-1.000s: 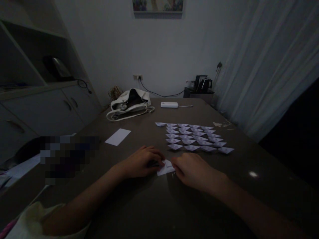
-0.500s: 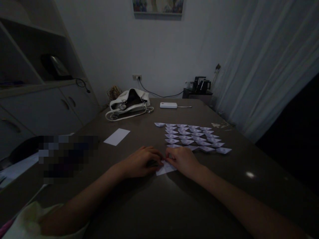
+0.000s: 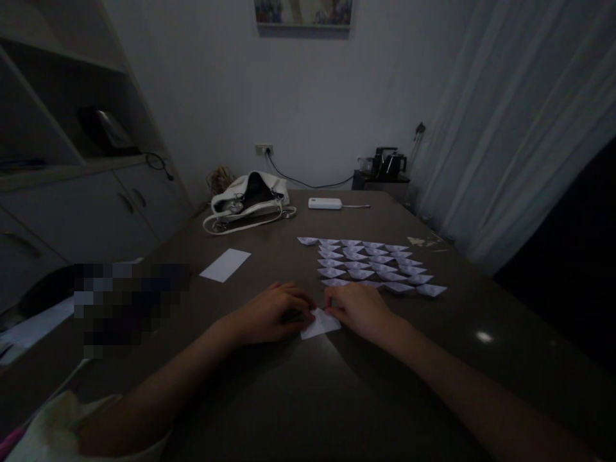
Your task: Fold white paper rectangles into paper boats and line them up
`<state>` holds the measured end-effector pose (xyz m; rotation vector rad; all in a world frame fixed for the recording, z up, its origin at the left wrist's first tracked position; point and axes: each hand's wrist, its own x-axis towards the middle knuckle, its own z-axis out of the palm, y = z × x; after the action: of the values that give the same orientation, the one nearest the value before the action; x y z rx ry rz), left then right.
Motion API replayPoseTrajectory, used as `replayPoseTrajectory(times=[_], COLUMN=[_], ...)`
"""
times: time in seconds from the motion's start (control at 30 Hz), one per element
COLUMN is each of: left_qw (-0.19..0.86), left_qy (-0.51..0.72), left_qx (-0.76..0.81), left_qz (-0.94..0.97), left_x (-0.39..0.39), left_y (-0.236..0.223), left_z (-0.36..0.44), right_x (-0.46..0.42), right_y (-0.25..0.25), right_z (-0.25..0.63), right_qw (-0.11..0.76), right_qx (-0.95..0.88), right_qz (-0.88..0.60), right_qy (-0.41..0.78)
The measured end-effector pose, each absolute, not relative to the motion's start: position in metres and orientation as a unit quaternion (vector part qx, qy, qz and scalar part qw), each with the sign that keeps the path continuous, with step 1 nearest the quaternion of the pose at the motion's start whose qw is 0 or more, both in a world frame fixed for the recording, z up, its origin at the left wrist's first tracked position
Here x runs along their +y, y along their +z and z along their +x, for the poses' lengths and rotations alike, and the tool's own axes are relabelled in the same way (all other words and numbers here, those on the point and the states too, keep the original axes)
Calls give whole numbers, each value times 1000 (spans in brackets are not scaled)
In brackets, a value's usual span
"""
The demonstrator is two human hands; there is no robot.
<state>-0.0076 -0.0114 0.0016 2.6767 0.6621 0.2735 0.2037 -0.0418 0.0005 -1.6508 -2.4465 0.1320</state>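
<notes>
A small folded piece of white paper [image 3: 320, 325] lies on the table between my hands, its far edge coming to a peak. My left hand [image 3: 276, 313] rests at its left side, thumb and fingers closed on the paper's edge. From the right, my right hand [image 3: 359, 307] pinches the upper right part of the same paper between thumb and forefinger. Just beyond my right hand stand several folded paper boats [image 3: 356, 264] in rows. A flat sheet of white paper [image 3: 226, 265] lies past my left hand.
A white handbag [image 3: 250, 199] sits at the table's far left, and a white device with a strap [image 3: 325, 203] at the far end. A black kettle [image 3: 392, 165] stands on a low cabinet behind. Papers [image 3: 41, 324] lie at the left edge beside a blurred patch.
My right hand has shifted slightly right along the folded paper, so more of its peak shows between my hands. The left hand stays almost in place.
</notes>
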Motion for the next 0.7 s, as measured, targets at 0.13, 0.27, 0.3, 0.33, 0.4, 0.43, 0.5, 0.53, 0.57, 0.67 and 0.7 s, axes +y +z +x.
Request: replayPoseTrajectory(times=[0.13,0.27,0.3,0.33,0.4,0.43,0.5,0.53,0.57,0.67,0.7], left_qw=[189,191,190,190,189,189,190,191,191,190,189], left_qy=[98,94,93,92,92,92,91,90,90,91,91], left_qx=[232,236,238,239,239,239,237,237,237,240,239], left_qz=[949,948,948,948,948,948,948,948,948,948,948], left_x=[-12,-13,-13,-13,-13,-13,-12,-12,-12,-13,-13], left_y=[2,3,3,3,3,3,3,3,3,3,3], left_z=[-7,-6,-6,-6,-6,-6,-7,-7,-7,-7,-7], right_x=[-42,-43,-44,-44,-45,-46,-46,-47,-47,-47,-47], right_y=[4,7,8,9,10,11,12,12,12,11,10], right_z=[206,207,208,208,209,209,209,209,209,210,211], right_qw=[76,59,55,52,45,42,37,36,36,45,51], right_qx=[-829,-830,-829,-829,-829,-829,-828,-827,-826,-824,-825], right_qz=[-552,-552,-553,-554,-554,-555,-556,-558,-559,-562,-559], right_qy=[47,55,58,60,60,58,58,59,61,64,66])
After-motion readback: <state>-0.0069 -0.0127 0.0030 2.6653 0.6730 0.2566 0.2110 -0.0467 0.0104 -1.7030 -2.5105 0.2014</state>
